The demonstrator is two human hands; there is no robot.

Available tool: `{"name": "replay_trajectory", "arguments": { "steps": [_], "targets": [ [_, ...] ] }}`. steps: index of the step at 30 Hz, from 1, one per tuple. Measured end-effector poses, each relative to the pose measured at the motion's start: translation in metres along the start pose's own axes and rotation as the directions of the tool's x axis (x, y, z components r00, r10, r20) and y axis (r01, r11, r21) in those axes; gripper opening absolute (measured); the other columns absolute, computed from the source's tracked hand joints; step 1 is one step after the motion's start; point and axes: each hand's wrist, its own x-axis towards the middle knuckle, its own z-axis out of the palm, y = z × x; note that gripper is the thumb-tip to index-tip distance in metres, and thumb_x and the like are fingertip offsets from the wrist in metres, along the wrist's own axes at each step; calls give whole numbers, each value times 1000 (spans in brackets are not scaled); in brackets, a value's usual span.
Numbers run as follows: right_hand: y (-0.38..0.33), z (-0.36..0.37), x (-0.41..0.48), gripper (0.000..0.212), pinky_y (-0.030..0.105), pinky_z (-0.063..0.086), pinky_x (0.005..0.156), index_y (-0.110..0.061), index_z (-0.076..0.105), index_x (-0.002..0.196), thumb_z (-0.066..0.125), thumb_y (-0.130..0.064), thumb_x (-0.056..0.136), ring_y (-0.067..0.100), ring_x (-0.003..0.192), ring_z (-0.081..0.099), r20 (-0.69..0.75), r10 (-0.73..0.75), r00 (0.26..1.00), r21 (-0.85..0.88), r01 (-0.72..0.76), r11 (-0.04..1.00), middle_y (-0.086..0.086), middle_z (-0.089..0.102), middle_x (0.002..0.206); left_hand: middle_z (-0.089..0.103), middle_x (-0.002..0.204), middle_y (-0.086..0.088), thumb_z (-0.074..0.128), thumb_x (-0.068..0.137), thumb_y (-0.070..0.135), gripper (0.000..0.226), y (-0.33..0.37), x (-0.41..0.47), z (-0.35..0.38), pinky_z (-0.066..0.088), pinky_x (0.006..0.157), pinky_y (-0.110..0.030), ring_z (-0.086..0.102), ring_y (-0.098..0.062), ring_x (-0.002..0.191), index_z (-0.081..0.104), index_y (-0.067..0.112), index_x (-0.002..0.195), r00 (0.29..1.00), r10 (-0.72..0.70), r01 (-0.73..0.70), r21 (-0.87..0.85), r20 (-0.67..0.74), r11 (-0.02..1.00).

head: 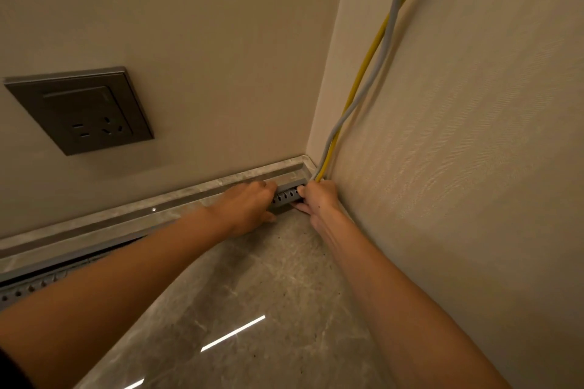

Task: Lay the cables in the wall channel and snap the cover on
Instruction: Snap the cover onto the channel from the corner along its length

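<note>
In the corner where the two walls met, a short gray channel with a row of slotted holes lay along the foot of the back wall, just below the stone baseboard. Both hands were on it: the left hand covered the channel's end away from the corner, fingers curled over its top and thumb down on the floor, while the right hand gripped the end nearest the corner, thumb on the front and fingers tucked beneath. Only the stretch of holes between the two hands showed. A yellow cable and a gray cable ran down the side wall together, crossing one another, and reached the corner right at the right hand; whether they sat inside the channel could not be told, since the hand hid that spot. Far from the corner along the baseboard, another length of perforated gray strip lay on the floor against the wall. Above the baseboard, well away from the corner, a dark socket plate was set in the back wall.
</note>
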Motion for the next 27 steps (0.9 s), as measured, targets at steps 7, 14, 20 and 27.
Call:
{"name": "replay_trajectory", "arguments": {
  "steps": [7, 14, 20, 27],
  "targets": [
    [2, -3, 1, 33, 38, 49, 85, 9, 46, 123, 41, 12, 90, 30, 99, 56, 15, 5, 1000, 27, -6, 1000, 21, 56, 104, 54, 125, -14, 46, 92, 16, 37, 10, -5, 10, 44, 82, -37, 56, -32, 107, 40, 5, 126, 989, -28, 44, 104, -144, 994],
    [11, -14, 6, 11, 43, 44, 103, -4, 50, 95, 43, 4, 94, 9, 59, 39, 139, 20, 990, 91, -33, 995, 5, 44, 71, 57, 121, -15, 48, 92, 19, 36, 6, -2, 8, 46, 83, -37, 57, -32, 105, 44, 5, 124, 991, -9, 17, 59, -136, 998],
    [20, -26, 3, 20, 35, 39, 104, -9, 55, 86, 43, 4, 94, 10, 70, 49, 277, -20, 961, 194, -35, 980, 4, 55, 79, 59, 118, -14, 50, 89, 21, 34, 8, -1, 5, 45, 80, -38, 57, -34, 105, 47, 7, 120, 986, -41, 46, 28, -164, 999],
    [23, -23, -3, 15, 35, 45, 92, -8, 57, 88, 47, 0, 93, 15, 70, 55, 299, 8, 954, 196, -70, 978, 9, 60, 82, 61, 114, -14, 51, 87, 20, 33, 17, -2, 8, 45, 77, -38, 58, -35, 102, 49, 8, 118, 968, -76, 63, -61, -241, 996]
  ]
}}
